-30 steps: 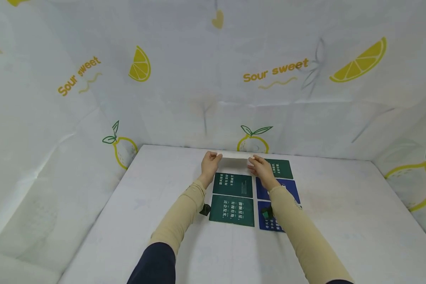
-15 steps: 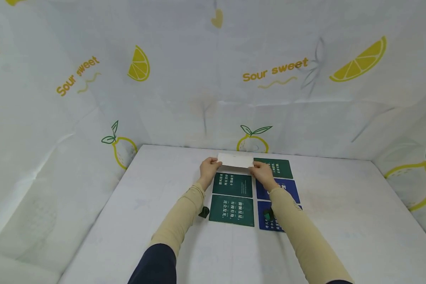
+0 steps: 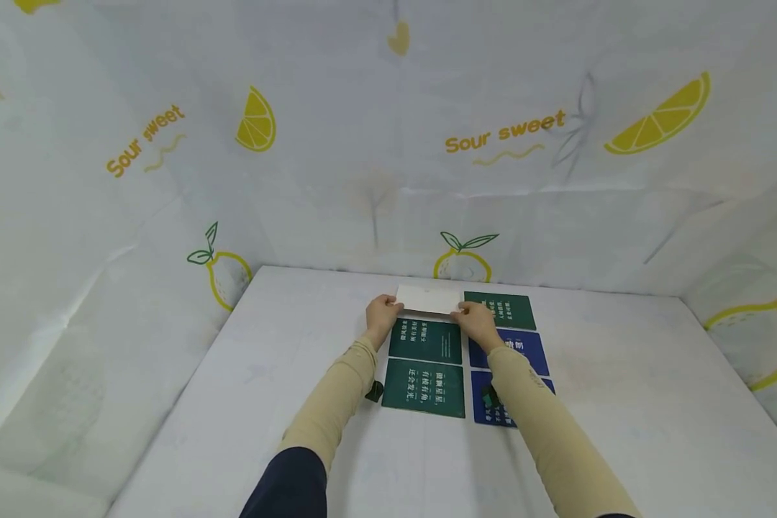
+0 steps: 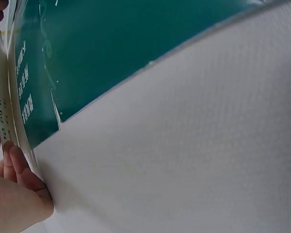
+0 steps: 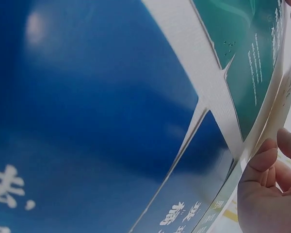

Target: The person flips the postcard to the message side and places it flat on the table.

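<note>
Both hands hold one card (image 3: 429, 298) by its two near corners, at the back of the table. Its white face shows in the head view; printed characters show on its other side in the left wrist view. Thumb and fingers of my left hand (image 3: 382, 320) pinch the left corner. My right hand (image 3: 478, 325) pinches the right corner, beside a green card (image 3: 513, 311) lying on the table. Just in front of the held card lies another green card (image 3: 425, 341), with a third green card (image 3: 424, 388) nearer me. The held card's near edge appears raised off the table.
Two blue cards, one farther (image 3: 529, 347) and one nearer (image 3: 485, 411), lie right of the green ones, partly hidden by the right sleeve (image 3: 550, 432). The white table (image 3: 285, 345) meets a lemon-printed sheet (image 3: 324, 144) behind.
The held card, seen nearly edge-on a second ago, has tilted so its white face shows. Both hands have come slightly down and nearer with it. The cards on the table stay put.
</note>
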Demonstrator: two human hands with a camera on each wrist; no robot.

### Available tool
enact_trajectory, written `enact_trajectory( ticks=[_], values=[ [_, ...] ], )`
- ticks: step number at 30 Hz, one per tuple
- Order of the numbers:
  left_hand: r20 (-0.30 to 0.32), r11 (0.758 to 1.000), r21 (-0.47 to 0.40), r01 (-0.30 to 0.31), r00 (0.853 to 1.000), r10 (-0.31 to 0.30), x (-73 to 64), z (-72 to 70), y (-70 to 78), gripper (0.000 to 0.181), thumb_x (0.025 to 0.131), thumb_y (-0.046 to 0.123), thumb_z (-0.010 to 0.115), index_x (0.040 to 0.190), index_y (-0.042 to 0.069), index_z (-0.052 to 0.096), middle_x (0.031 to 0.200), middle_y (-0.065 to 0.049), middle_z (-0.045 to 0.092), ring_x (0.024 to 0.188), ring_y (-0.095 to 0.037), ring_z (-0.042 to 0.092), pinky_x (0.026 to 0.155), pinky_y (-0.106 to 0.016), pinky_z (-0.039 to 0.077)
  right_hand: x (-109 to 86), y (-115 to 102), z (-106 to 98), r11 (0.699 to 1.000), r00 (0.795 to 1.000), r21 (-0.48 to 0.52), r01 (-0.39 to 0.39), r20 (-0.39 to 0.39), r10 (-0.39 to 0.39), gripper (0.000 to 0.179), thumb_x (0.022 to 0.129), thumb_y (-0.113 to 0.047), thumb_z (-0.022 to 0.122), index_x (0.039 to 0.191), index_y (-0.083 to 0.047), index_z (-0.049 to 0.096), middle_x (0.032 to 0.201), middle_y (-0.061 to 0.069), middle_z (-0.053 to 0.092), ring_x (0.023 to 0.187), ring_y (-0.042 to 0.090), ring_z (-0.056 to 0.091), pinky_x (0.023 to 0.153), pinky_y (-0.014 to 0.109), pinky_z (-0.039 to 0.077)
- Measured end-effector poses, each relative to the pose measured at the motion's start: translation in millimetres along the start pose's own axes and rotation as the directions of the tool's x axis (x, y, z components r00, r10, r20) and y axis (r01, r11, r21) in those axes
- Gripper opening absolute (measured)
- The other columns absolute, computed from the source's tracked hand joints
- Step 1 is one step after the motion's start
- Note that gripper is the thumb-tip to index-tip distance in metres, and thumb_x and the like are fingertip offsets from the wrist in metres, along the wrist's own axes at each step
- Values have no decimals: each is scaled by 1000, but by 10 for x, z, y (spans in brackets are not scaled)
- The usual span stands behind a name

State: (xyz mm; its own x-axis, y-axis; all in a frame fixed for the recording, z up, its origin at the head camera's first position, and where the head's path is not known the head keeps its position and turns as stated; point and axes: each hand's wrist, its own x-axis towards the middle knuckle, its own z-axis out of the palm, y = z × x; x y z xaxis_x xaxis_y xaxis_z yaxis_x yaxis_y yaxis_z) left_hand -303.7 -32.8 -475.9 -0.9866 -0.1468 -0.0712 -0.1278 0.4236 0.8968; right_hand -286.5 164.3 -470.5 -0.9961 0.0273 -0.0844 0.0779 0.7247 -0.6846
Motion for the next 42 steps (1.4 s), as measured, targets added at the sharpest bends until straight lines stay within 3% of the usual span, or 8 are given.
enact_trajectory(
  ticks=[8, 11, 15, 18, 22, 26, 34, 42],
  values=[
    [22, 996, 90, 3, 1000, -5, 43, 59, -52, 30, 87, 15, 64, 114, 2, 62, 111, -14, 64, 105, -24, 59, 89, -36, 49, -12, 3, 18, 997, 998, -68, 36, -45, -39, 39, 91, -14, 56, 123, 8, 55, 115, 26, 62, 81, 26, 56, 73, 37, 47],
    [5, 990, 136, -44, 999, 44, 299, 215, -325, 29, 84, 19, 66, 110, 6, 64, 108, -9, 66, 100, -20, 61, 84, -32, 49, 2, 6, 22, 995, 999, -93, 38, -28, -41, 36, 90, -13, 56, 119, 9, 57, 113, 26, 62, 83, 28, 57, 76, 39, 47],
    [-36, 977, 185, -107, 993, 116, 701, 451, -738, 23, 78, 22, 70, 99, 12, 66, 96, -4, 68, 85, -17, 61, 71, -30, 48, 12, -2, 23, 991, 1000, -133, 15, 14, -13, 37, 90, -13, 54, 119, 9, 57, 120, 26, 60, 102, 35, 59, 93, 47, 46],
    [-27, 971, 227, -70, 997, 78, 600, 383, -599, 20, 77, 15, 67, 95, 9, 65, 95, -6, 68, 84, -20, 60, 72, -34, 48, 11, -16, 21, 987, 1000, -158, 8, 26, -4, 36, 90, -10, 51, 119, 10, 57, 124, 26, 57, 112, 38, 56, 98, 50, 43],
    [-11, 964, 265, -19, 1000, 23, 210, 184, -194, 20, 79, 6, 61, 98, 3, 63, 103, -13, 68, 92, -27, 62, 80, -41, 48, 4, -21, 17, 986, 1000, -168, 4, 18, -1, 35, 89, -5, 48, 119, 10, 57, 125, 27, 57, 117, 40, 53, 98, 51, 43],
    [-39, 948, 317, -35, 998, 50, 22, 134, -57, 21, 82, 7, 57, 102, 2, 63, 107, -14, 67, 96, -28, 62, 83, -40, 48, -6, -19, 15, 987, 999, -163, -11, 33, 17, 37, 90, -6, 46, 123, 10, 55, 128, 26, 54, 120, 40, 52, 99, 51, 42],
    [-46, 953, 301, -10, 999, 25, -18, 140, -51, 30, 83, 8, 58, 112, -1, 60, 113, -17, 65, 102, -31, 62, 87, -42, 49, 0, 6, 29, 986, 1000, -169, -3, 29, 8, 39, 91, -7, 46, 127, 9, 51, 130, 26, 52, 122, 40, 49, 101, 51, 40],
    [-39, 968, 250, 10, 999, 0, -31, 89, 79, 36, 87, 13, 55, 119, -4, 53, 117, -20, 61, 107, -33, 58, 91, -46, 46, 31, -16, -94, 986, 995, -137, 92, -36, -98, 38, 92, -12, 51, 125, 8, 53, 117, 28, 60, 95, 36, 60, 83, 47, 48]
  ],
)
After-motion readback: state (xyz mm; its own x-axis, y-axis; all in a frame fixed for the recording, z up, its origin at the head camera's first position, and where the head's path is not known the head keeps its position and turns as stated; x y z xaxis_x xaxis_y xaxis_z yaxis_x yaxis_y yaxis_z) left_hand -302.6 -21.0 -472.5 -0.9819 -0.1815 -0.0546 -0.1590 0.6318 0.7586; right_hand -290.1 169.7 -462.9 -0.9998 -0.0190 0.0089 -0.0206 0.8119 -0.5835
